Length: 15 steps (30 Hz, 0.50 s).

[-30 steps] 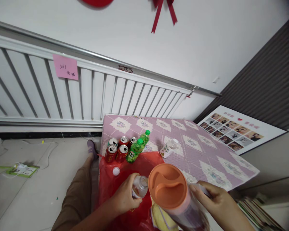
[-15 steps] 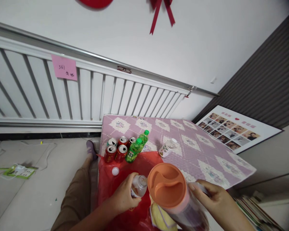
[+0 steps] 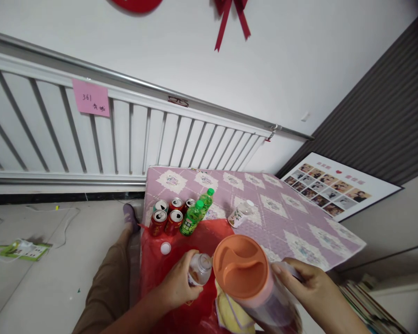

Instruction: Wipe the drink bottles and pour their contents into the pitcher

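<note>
My left hand (image 3: 179,284) is wrapped around a small clear bottle (image 3: 199,270) whose cap is off, its mouth tilted to the right. My right hand (image 3: 304,283) grips the handle of a clear pitcher (image 3: 264,308) with an orange lid (image 3: 241,266). The pitcher leans toward the bottle, its lid edge beside the bottle mouth. Whether liquid flows between them I cannot tell. A white cap (image 3: 166,248) lies on the red plastic sheet (image 3: 167,264) beyond my left hand. Below the pitcher is a yellow cloth (image 3: 229,313).
Several opened drink cans (image 3: 174,220) and two green bottles (image 3: 191,220) stand at the table's left. A white bottle (image 3: 241,213) stands on the patterned tablecloth (image 3: 273,204). A radiator (image 3: 181,139) runs behind. A power strip (image 3: 26,249) lies on the floor.
The view has shifted very slightly. Both hands, the bottle and the pitcher keep nearly the same pose.
</note>
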Available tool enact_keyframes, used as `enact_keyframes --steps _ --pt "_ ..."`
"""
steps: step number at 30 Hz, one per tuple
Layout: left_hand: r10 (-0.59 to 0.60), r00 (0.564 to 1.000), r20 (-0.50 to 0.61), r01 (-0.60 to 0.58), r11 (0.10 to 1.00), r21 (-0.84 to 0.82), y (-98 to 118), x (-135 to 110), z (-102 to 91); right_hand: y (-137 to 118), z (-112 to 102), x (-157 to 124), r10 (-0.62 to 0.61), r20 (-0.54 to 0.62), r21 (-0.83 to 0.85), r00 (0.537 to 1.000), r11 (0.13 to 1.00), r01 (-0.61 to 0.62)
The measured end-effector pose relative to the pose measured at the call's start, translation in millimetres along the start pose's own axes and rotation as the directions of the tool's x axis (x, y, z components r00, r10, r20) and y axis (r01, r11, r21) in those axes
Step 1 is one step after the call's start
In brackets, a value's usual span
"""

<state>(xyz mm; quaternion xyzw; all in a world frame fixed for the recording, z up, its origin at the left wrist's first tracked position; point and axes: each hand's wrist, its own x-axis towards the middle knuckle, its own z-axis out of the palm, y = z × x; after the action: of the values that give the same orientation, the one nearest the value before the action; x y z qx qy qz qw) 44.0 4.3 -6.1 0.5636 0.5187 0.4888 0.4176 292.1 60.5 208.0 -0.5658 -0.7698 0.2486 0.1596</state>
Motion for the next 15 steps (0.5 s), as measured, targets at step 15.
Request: enact_keyframes --steps 15 --pt "-0.030 1.000 -0.007 0.030 1.000 0.008 3.4 -0.8 -0.7 -5.2 -3.6 -2.4 0.004 -0.018 -0.013 1.000 1.000 -0.004"
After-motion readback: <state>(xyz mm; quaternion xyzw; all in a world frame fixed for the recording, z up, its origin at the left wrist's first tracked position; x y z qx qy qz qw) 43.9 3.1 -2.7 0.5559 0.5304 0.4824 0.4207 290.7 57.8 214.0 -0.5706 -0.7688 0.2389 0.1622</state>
